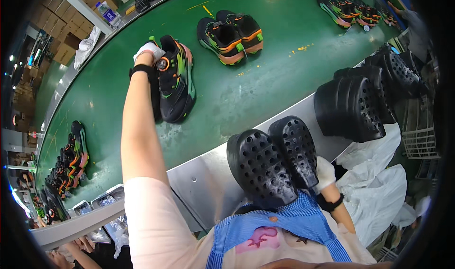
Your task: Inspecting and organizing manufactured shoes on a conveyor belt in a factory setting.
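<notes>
Gripping black shoe (174,79) (heel end), left-hand fingers (149,49) around it

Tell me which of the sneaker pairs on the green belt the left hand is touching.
The black-and-green pair nearest the person: the gloved left hand rests on its heel end. The black-and-orange pair farther along the green belt lies untouched.

This is a shoe factory, at a station on an assembly line. A long green conveyor belt (265,84) curves past, carrying black sneakers with orange and green trim (231,34) spaced in pairs and clusters. Stacks of perforated black shoe forms (353,105) sit beside it. Cardboard boxes (66,41) are piled high beyond the belt, and metal trays (106,198) line its near edge.
</notes>
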Demonstrator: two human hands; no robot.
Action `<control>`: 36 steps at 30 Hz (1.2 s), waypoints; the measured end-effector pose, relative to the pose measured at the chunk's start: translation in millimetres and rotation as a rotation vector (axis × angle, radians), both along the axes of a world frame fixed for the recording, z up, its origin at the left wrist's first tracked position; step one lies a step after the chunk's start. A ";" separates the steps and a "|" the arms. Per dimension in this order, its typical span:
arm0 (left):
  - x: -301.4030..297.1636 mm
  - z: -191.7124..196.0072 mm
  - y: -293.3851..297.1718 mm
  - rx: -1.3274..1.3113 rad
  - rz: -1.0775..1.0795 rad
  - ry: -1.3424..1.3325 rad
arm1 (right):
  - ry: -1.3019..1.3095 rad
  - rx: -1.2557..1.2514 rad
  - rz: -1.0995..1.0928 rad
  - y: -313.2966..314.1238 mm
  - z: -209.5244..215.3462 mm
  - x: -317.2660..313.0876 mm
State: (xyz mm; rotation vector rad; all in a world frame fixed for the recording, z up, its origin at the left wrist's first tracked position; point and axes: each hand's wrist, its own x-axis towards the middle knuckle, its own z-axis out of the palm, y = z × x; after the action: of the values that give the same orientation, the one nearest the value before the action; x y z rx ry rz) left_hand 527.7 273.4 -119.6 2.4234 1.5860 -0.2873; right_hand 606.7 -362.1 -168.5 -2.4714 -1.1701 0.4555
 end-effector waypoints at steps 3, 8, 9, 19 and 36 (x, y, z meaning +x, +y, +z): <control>-13.2 13.0 -34.4 0.068 -0.279 -0.018 | -0.044 0.303 -0.113 12.3 -21.3 1.7; -44.3 58.3 -102.2 0.245 -0.551 -0.143 | -0.132 0.326 -0.200 20.6 -38.5 7.7; -50.5 66.1 -110.4 0.290 -0.644 -0.136 | -0.179 0.365 -0.182 20.0 -40.9 9.4; -66.1 14.8 -194.0 0.534 -1.144 -0.035 | -0.196 0.357 -0.164 14.8 -56.4 19.3; -169.6 -37.4 -203.2 0.325 0.025 -0.808 | -0.210 0.531 -0.230 12.8 -66.5 21.4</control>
State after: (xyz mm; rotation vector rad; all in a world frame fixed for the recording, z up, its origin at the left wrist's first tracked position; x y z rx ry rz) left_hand 358.0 70.2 -157.0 2.2511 1.3258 0.9043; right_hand 628.1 -349.3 -235.1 -2.1734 -0.9133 -0.1674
